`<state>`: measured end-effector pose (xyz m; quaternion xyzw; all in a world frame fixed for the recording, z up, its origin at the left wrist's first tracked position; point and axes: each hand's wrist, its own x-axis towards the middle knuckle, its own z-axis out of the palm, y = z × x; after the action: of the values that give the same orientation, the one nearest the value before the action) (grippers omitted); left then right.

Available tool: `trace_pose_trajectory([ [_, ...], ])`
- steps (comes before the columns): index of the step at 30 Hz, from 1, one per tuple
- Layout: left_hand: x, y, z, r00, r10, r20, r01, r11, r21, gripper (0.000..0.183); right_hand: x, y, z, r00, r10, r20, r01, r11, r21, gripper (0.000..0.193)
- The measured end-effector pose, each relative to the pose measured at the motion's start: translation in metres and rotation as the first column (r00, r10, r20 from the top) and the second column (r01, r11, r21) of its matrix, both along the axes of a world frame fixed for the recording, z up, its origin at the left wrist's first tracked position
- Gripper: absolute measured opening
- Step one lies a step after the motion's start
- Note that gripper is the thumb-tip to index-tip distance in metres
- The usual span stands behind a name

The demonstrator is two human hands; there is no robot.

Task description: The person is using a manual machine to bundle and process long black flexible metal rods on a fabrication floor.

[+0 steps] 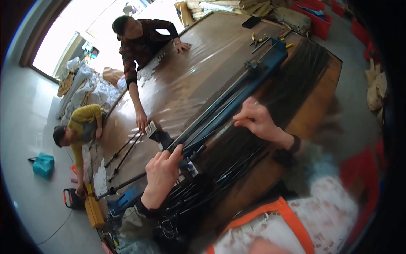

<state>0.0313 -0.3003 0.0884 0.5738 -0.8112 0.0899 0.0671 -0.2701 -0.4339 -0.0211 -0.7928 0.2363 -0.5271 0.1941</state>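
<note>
A long blue metal fixture [278, 54] with dark rails runs diagonally across the table. My left hand [161, 174] is at its near end, fingers curled over a black rod [130, 181] that passes beneath them and sticks out to the left. To the right of the fixture, my right hand [256, 120] is closed in a pinch on the tip of a thin dark rod [225, 127]; the rod slants toward the left hand. Below both hands lie several loose black rods [241, 166]. A white-topped black block [157, 134] sits beside the fixture.
Across the table [220, 31], one person's hand [141, 120] reaches to the block. Another person in a yellow top [86, 116] handles a yellow case [94, 211] at the left. Pliers [256, 40] and a dark phone [251, 22] lie at the far end.
</note>
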Motion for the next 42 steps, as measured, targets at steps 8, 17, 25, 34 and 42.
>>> trace_pose_trajectory([
  [8, 0.049, 0.016, 0.012, 0.999, 0.021, 0.048, -0.013, 0.987, -0.162, 0.061, 0.038, -0.024, -0.007, 0.991, -0.045, -0.122, 0.019, 0.978, -0.209, 0.030],
  [17, 0.150, 0.053, 0.051, 0.910, 0.374, -0.178, -0.413, 0.793, -0.448, 0.015, 0.052, -0.070, -0.008, 0.939, -0.167, -0.302, 0.102, 0.970, -0.218, 0.024],
  [25, 0.186, 0.123, 0.059, 0.915, 0.385, -0.118, -0.374, 0.705, -0.602, 0.021, 0.245, -0.016, 0.042, 0.806, 0.550, -0.220, -0.517, 0.834, 0.191, 0.018],
  [34, 0.204, 0.176, 0.023, 0.776, 0.581, -0.246, -0.630, 0.694, -0.348, 0.023, 0.289, -0.011, 0.037, 0.718, 0.620, -0.318, -0.635, 0.770, 0.068, 0.020],
  [42, 0.214, 0.148, 0.009, 0.770, 0.588, -0.250, -0.638, 0.723, -0.265, 0.024, 0.277, -0.031, 0.025, 0.720, 0.237, -0.653, -0.427, 0.892, -0.146, 0.004],
])
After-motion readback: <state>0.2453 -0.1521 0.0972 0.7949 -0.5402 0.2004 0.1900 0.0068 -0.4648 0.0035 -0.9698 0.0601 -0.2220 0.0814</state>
